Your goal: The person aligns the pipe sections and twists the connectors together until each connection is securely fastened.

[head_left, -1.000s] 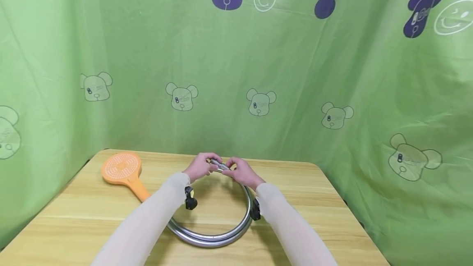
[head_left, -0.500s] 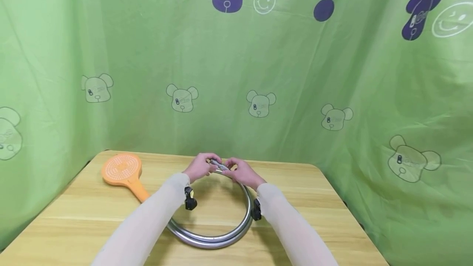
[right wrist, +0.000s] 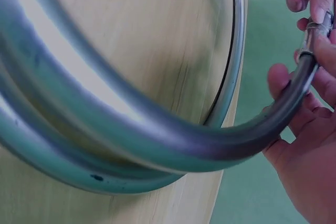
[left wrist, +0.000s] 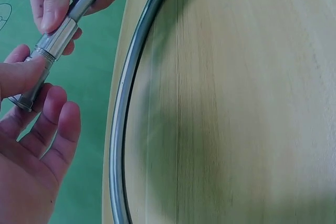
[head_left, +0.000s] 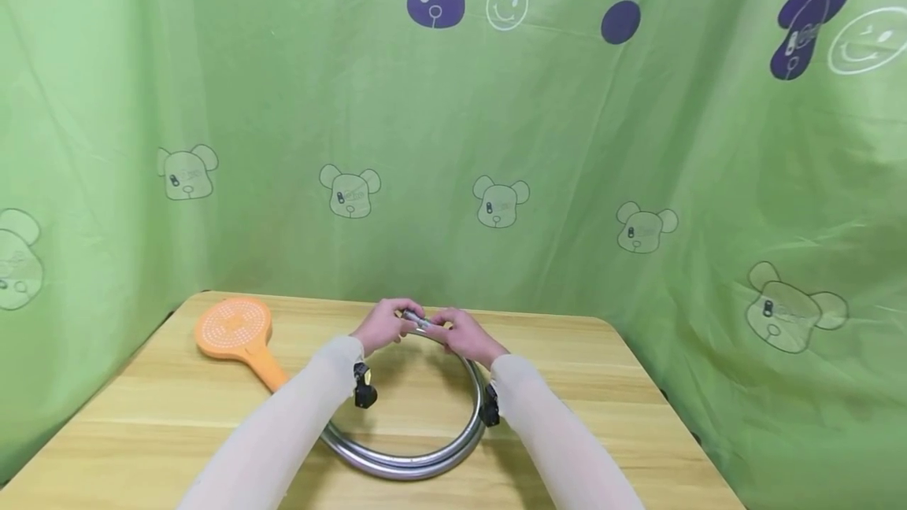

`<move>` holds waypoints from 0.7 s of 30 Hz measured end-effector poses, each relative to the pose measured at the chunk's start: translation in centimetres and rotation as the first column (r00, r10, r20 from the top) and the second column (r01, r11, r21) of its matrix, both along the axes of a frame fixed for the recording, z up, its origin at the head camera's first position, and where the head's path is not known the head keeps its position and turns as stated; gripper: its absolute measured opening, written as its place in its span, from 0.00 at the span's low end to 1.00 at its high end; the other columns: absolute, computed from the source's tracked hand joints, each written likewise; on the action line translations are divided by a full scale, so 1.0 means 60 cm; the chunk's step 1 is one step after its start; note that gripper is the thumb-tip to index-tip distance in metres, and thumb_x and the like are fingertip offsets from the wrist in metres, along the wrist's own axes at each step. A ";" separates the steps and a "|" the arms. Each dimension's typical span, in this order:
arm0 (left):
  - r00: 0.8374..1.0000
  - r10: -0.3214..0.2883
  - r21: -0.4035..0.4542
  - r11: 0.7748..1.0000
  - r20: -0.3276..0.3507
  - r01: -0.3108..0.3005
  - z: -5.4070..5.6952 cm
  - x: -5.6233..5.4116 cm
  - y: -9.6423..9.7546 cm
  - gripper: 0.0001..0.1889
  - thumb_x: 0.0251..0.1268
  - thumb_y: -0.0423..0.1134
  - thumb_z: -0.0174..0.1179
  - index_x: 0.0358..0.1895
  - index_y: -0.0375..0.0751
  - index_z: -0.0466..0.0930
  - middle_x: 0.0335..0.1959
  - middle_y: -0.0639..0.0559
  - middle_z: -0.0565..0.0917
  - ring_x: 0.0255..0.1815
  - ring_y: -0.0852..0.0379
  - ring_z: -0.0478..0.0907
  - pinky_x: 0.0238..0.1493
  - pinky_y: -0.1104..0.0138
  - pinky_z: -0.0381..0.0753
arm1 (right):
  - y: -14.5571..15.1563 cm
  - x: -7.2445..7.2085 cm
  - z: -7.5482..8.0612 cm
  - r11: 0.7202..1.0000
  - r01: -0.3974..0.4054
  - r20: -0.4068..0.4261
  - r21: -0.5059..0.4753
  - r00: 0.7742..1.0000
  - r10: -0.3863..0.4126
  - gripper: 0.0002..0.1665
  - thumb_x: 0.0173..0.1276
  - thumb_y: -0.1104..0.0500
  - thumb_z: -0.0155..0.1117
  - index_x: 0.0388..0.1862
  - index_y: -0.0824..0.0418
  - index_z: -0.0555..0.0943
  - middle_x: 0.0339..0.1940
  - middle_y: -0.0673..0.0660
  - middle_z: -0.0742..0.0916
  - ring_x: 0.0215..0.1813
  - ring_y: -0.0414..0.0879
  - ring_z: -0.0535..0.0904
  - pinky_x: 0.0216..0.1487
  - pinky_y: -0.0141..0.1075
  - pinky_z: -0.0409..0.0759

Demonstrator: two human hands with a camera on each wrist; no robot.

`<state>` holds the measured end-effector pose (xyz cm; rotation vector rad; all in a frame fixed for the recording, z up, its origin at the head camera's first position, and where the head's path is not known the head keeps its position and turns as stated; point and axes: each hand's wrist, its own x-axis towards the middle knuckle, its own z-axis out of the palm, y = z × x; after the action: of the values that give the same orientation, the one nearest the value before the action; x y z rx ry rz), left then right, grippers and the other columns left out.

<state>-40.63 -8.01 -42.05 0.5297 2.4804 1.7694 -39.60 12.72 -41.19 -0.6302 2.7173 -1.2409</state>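
A silver metal shower hose (head_left: 404, 469) lies coiled on the table, its end raised between both hands. My left hand (head_left: 383, 324) pinches a short metal fitting (left wrist: 39, 80) between thumb and fingers, as the left wrist view shows. My right hand (head_left: 469, 337) grips the hose end at its metal collar (left wrist: 63, 39), thumb on top. The fitting and the collar meet end to end; how tightly they are joined I cannot tell. In the right wrist view the hose curves up into the right hand (right wrist: 310, 156).
An orange shower head (head_left: 234, 327) with a white-dotted face lies at the left of the wooden table (head_left: 581, 384), its handle partly behind the left sleeve. Green curtain (head_left: 425, 250) with bear prints hangs behind and at both sides.
The head view has tilted up slightly, so the scene sits a little lower. Both hands stay at the joint, with only small finger movements.
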 end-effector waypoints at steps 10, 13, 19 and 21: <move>1.000 -0.008 -0.006 1.000 -0.001 0.008 0.006 0.005 0.005 0.15 0.60 0.25 0.62 0.48 0.42 0.85 0.38 0.48 0.85 0.30 0.52 0.76 0.30 0.67 0.79 | 0.004 0.002 0.002 1.000 0.023 0.002 -0.010 1.000 -0.023 0.10 0.69 0.54 0.69 0.45 0.58 0.84 0.54 0.61 0.79 0.27 0.47 0.78 0.24 0.30 0.75; 1.000 -0.012 -0.006 1.000 -0.004 0.012 0.009 0.007 0.006 0.15 0.60 0.25 0.62 0.51 0.38 0.84 0.39 0.47 0.85 0.31 0.52 0.76 0.30 0.66 0.79 | 0.004 0.001 0.004 1.000 0.013 0.008 -0.017 1.000 -0.013 0.09 0.70 0.55 0.67 0.44 0.58 0.84 0.54 0.61 0.79 0.28 0.51 0.80 0.25 0.30 0.75; 1.000 -0.013 -0.002 1.000 -0.002 0.013 0.009 0.007 0.004 0.14 0.61 0.26 0.62 0.49 0.41 0.85 0.38 0.47 0.85 0.32 0.49 0.77 0.30 0.66 0.79 | 0.004 0.002 0.003 1.000 -0.006 0.008 -0.010 1.000 0.006 0.11 0.72 0.54 0.65 0.44 0.61 0.85 0.52 0.60 0.80 0.30 0.58 0.81 0.27 0.31 0.74; 1.000 -0.014 0.002 1.000 0.008 0.014 0.007 0.006 0.003 0.14 0.61 0.26 0.62 0.48 0.43 0.85 0.38 0.48 0.85 0.32 0.48 0.77 0.30 0.66 0.79 | 0.003 0.002 0.002 1.000 -0.007 0.005 -0.002 1.000 0.007 0.14 0.72 0.52 0.65 0.46 0.61 0.86 0.52 0.59 0.81 0.30 0.58 0.82 0.27 0.31 0.74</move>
<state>-40.26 -7.82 -41.63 0.5379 2.4633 1.7660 -39.46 12.90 -41.08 -0.6355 2.7078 -1.2421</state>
